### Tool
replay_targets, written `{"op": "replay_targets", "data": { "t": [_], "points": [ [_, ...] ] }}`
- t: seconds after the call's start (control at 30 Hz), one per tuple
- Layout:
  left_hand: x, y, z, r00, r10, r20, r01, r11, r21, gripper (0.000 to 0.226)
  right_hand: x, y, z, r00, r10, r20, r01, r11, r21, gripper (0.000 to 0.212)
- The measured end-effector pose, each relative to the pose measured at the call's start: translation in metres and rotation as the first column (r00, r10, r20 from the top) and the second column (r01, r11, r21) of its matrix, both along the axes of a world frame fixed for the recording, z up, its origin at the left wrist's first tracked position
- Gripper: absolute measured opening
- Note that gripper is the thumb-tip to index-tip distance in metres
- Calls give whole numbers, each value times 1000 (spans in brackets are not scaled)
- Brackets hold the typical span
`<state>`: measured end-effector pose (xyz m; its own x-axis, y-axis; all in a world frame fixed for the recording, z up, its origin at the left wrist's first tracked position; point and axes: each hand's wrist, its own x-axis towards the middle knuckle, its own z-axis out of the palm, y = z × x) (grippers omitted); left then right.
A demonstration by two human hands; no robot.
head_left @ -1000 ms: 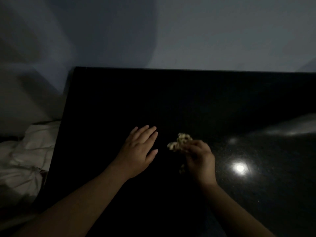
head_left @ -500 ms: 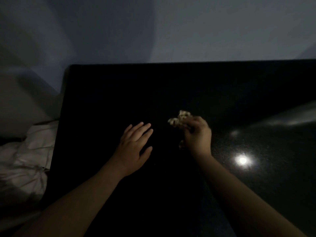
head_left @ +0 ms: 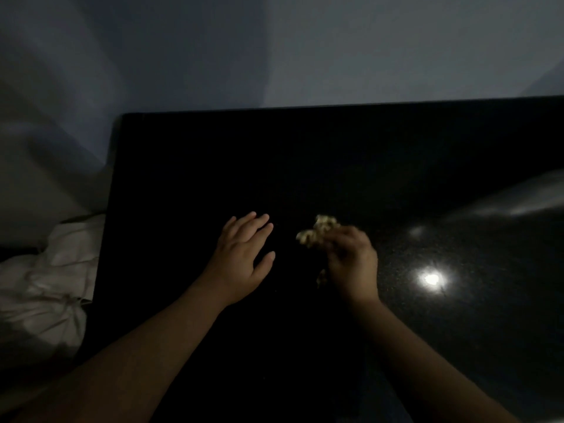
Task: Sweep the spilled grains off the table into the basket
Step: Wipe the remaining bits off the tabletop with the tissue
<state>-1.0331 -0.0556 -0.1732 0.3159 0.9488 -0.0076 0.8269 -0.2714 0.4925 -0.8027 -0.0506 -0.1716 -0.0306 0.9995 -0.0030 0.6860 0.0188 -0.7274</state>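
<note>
A pale clump of grains (head_left: 319,233) sits at the fingertips of my right hand (head_left: 351,259), over the middle of the black table (head_left: 183,166). That hand's fingers are curled and pinch the clump; the hand is blurred. A few more grains (head_left: 322,276) show by its lower left edge. My left hand (head_left: 241,254) lies flat on the table a hand's width to the left, fingers straight and together, holding nothing. No basket is in view.
The table's left edge runs down past my left forearm, with crumpled white cloth (head_left: 45,285) beyond it. A grey wall stands behind the far edge. A bright lamp reflection (head_left: 431,279) shines on the tabletop to the right.
My right hand went away from me with the grain clump, then came back toward me with it. My left hand stayed flat in nearly the same place.
</note>
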Motion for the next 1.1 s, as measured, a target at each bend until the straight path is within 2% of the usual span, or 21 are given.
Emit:
{"op": "replay_targets", "data": {
  "t": [0.1,0.17,0.3,0.37,0.47,0.57,0.67,0.73,0.8,0.93,1.0,1.1],
  "points": [
    [2,3,8,999,3,-34,-4,1000,-20,65,9,-45,11,987,159,-32,-161,985,-56,43],
    [4,4,15,998,25,-51,-27,998,-53,63,19,-53,18,981,148,-123,-162,980,-112,46],
    [10,5,25,988,-60,-144,49,996,-79,62,31,-11,24,985,-167,-50,170,983,61,28],
    [14,10,27,979,-118,-167,94,985,-148,63,25,18,21,967,-249,-56,252,964,79,19],
    [20,14,26,966,-161,-204,116,970,-213,62,2,20,10,980,-197,-12,197,980,12,20],
    [18,6,21,972,-131,-197,97,981,-170,60,-5,-26,5,996,-61,59,61,998,0,27],
    [11,-8,22,971,-146,-191,110,977,-185,59,3,-81,10,998,65,3,-65,997,-45,36],
    [4,-19,24,974,-153,-165,118,972,-204,60,9,-100,15,995,87,-40,-90,993,-78,35],
    [-3,-29,24,976,-163,-146,133,972,-192,59,13,-88,18,998,15,-64,-19,998,-60,29],
    [-14,-44,20,981,-170,-97,150,971,-185,66,17,-22,13,948,-316,-24,317,948,27,19],
    [-16,-50,17,984,-160,-77,146,975,-166,77,11,-10,5,937,-348,2,348,937,35,19],
    [-15,-55,15,990,-124,-70,111,979,-174,76,4,-36,-3,966,-249,72,247,968,30,22]
  ]
}}
